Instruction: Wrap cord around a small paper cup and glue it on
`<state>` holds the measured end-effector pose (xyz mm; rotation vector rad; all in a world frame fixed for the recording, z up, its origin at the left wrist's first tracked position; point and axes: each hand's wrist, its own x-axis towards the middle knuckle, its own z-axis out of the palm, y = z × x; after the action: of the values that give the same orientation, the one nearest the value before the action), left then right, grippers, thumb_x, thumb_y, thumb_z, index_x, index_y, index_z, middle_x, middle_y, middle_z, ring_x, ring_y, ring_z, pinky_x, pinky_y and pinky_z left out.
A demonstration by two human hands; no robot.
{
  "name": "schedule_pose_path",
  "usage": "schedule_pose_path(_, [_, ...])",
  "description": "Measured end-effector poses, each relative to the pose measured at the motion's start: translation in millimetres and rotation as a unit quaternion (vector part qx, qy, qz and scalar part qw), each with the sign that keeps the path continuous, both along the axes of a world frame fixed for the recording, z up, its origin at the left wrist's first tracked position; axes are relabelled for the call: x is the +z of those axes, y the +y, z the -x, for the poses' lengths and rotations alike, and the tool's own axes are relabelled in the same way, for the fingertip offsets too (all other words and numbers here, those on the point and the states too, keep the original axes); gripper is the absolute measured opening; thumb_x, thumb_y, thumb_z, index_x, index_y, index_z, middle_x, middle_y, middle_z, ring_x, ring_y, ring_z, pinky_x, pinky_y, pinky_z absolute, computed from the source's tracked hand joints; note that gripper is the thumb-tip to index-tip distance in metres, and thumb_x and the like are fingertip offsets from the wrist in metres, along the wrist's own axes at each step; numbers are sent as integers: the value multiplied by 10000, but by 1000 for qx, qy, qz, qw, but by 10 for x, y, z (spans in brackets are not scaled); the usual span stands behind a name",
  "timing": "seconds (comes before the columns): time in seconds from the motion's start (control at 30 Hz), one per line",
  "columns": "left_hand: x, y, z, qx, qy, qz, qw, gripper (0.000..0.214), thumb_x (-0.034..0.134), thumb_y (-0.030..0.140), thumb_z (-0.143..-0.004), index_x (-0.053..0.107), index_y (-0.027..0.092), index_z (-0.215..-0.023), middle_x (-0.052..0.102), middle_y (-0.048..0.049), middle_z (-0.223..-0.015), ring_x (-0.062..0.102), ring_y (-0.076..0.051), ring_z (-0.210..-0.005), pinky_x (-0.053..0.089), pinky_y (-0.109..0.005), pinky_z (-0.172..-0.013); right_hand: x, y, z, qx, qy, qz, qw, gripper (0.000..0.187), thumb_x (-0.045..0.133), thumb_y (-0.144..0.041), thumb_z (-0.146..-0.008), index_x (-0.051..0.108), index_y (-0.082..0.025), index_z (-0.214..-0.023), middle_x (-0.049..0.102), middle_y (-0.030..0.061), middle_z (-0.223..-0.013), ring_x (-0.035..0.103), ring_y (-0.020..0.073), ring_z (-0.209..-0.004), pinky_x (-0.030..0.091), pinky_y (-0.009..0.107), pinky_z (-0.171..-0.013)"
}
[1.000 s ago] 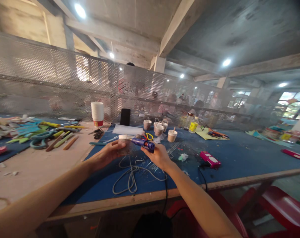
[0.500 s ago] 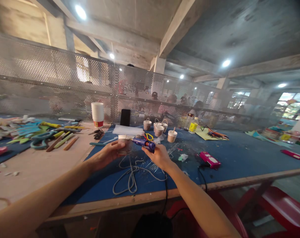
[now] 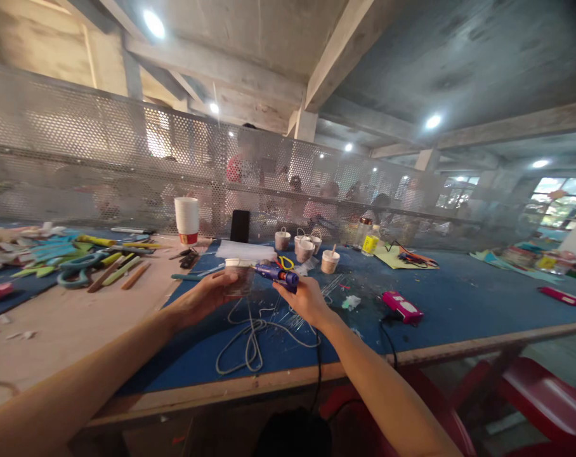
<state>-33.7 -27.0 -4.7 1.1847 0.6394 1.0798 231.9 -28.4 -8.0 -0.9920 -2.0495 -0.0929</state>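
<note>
My left hand (image 3: 209, 293) is closed round the side of a paper cup (image 3: 239, 282) with a white rim and a grey-brown wrapped side. In my right hand (image 3: 307, 298) is a blue hot glue gun (image 3: 274, 274), its nozzle pointing left at the cup's upper side, close to the rim. Whether the tip touches the cup I cannot tell. Below both hands a loose grey cord (image 3: 252, 346) lies in loops on the blue mat. Yellow-handled scissors (image 3: 285, 262) lie just behind the glue gun.
Several small cups (image 3: 304, 249) with cord handles stand at the back, beside a cup holding a stick (image 3: 330, 261). A stack of white paper cups (image 3: 187, 219) is at left near a phone (image 3: 240, 225). A pink box (image 3: 402, 307) lies right. A perforated metal screen (image 3: 126, 146) bounds the table.
The cup and my left hand have shifted very slightly left. My right hand and the glue gun stay almost where they were.
</note>
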Motion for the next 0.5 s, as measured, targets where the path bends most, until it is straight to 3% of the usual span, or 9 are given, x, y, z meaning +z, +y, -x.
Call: schedule_pose_path(0.5, [-43, 36, 48, -27, -16, 0, 1000, 394, 631, 298, -949, 680, 182, -1322, 661, -110, -1404, 592, -286, -1290, 524, -372, -1011, -16, 21, -6, -1, 10, 2, 1000, 312, 595, -474, -958, 731, -194, -952, 750, 61, -735, 671, 207, -626, 436, 272, -621])
